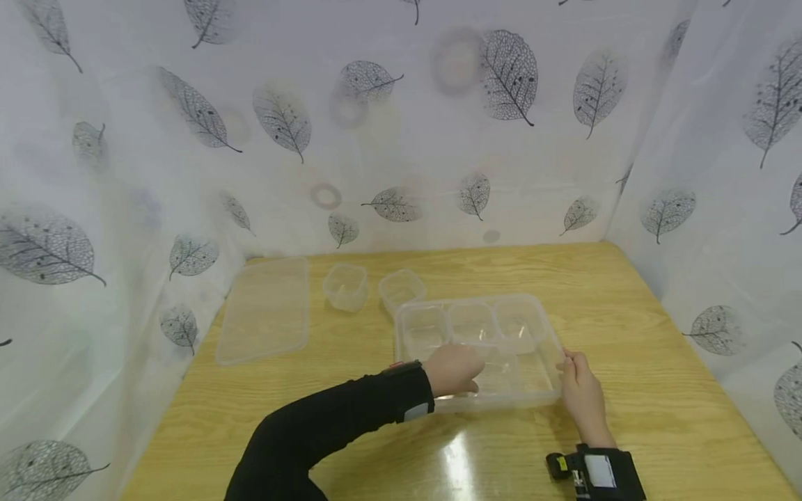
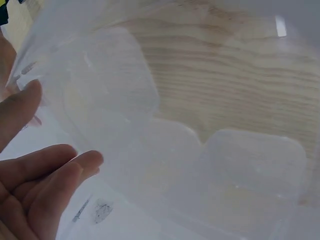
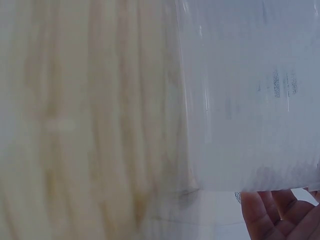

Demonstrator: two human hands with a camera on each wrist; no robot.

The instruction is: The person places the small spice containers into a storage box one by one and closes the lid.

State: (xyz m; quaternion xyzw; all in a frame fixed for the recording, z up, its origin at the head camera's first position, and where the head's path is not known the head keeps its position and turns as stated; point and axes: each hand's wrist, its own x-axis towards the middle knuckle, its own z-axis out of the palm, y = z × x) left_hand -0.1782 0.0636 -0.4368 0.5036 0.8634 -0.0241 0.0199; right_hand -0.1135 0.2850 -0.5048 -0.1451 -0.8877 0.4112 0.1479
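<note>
A large clear plastic box lies on the table with several small clear cups inside. Three of these cups stand side by side along its back, among them the middle cup; another cup sits in front of them. My left hand reaches over the box next to this front cup. In the left wrist view, the thumb and fingers stay apart with a gap between them. My right hand grips the box's right wall at the rim, and its fingers show at the wall in the right wrist view.
Two more small clear cups stand behind and left of the box: a left cup and a right cup close to the box's corner. A flat clear lid lies at the left. Leaf-patterned curtains enclose the wooden table.
</note>
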